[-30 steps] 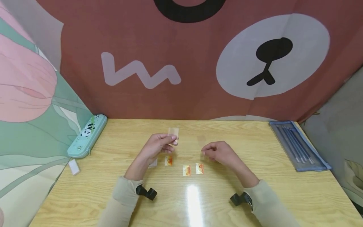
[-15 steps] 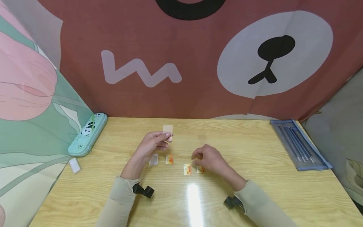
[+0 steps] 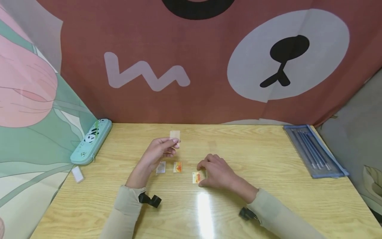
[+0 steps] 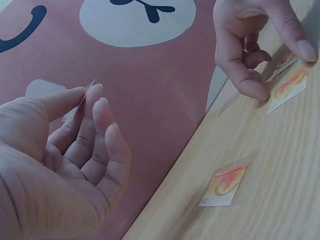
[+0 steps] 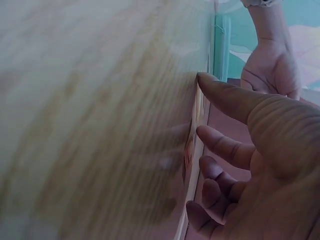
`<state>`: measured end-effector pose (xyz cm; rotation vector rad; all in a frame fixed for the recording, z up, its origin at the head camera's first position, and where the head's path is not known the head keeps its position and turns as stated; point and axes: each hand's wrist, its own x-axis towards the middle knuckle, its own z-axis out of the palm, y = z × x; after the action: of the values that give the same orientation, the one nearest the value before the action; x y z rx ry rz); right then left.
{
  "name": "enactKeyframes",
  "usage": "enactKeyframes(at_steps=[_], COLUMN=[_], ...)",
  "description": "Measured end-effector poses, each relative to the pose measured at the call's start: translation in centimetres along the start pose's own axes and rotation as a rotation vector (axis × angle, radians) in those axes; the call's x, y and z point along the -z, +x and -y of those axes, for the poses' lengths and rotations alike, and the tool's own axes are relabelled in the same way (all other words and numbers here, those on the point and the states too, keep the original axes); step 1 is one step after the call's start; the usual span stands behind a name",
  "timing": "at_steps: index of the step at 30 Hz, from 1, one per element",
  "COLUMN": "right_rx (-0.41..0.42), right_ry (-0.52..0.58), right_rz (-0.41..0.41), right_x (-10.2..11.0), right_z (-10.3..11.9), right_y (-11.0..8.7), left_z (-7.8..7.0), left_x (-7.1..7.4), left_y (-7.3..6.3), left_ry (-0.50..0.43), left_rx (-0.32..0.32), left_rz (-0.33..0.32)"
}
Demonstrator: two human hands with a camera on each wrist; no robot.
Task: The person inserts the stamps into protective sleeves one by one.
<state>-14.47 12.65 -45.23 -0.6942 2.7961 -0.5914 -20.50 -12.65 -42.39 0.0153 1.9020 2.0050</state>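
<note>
Near the back of the table, my left hand (image 3: 157,151) pinches a small translucent plastic sleeve (image 3: 174,136) upright between thumb and fingers. My right hand (image 3: 219,172) is low over the tabletop, thumb and fingers spread about a stamp-like card (image 3: 196,177) printed in orange. In the left wrist view, its thumb and a fingertip lie at opposite edges of that card (image 4: 289,89); firm contact cannot be told. Another orange card (image 4: 286,62) is partly hidden behind this hand. Between the hands lie a third orange card (image 3: 177,167) and a pale card (image 3: 161,167).
A teal panda pencil case (image 3: 92,142) lies at the back left, with a small white block (image 3: 78,174) in front of it. At the right, a blue-edged see-through pouch (image 3: 315,152) holds several pencil-like sticks. A printed bear cloth (image 3: 149,106) hangs behind the table.
My right hand has moved left and down over the orange cards, and its thumb and fingers have spread. My left hand has shifted slightly left, still pinching the plastic sleeve.
</note>
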Motion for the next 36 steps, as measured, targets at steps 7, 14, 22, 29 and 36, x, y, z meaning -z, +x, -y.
enactKeyframes(at_steps=[7,14,22,29,36], right_rx=[0.053,0.084,0.084,0.117,0.225], right_ry=[-0.031,-0.058,-0.071,-0.120,-0.122], right_rz=[-0.026,-0.024,0.030,0.063,0.049], right_x=[0.2,0.3,0.2,0.4,-0.3], right_z=[0.4,0.5,0.7,1.2,1.4], right_y=[0.0,0.3,0.4,0.4,0.5], left_z=[-0.1,-0.2,0.0,-0.1,0.0], left_x=[-0.2,-0.1,-0.3,-0.4,-0.5], left_y=[0.0,0.0,0.1,0.0,0.0], left_ry=[0.001,-0.008,0.002,0.019,0.042], left_rx=[0.009,0.000,0.004,0.001,-0.001], left_rz=[-0.006,0.003,-0.009,0.002,0.018])
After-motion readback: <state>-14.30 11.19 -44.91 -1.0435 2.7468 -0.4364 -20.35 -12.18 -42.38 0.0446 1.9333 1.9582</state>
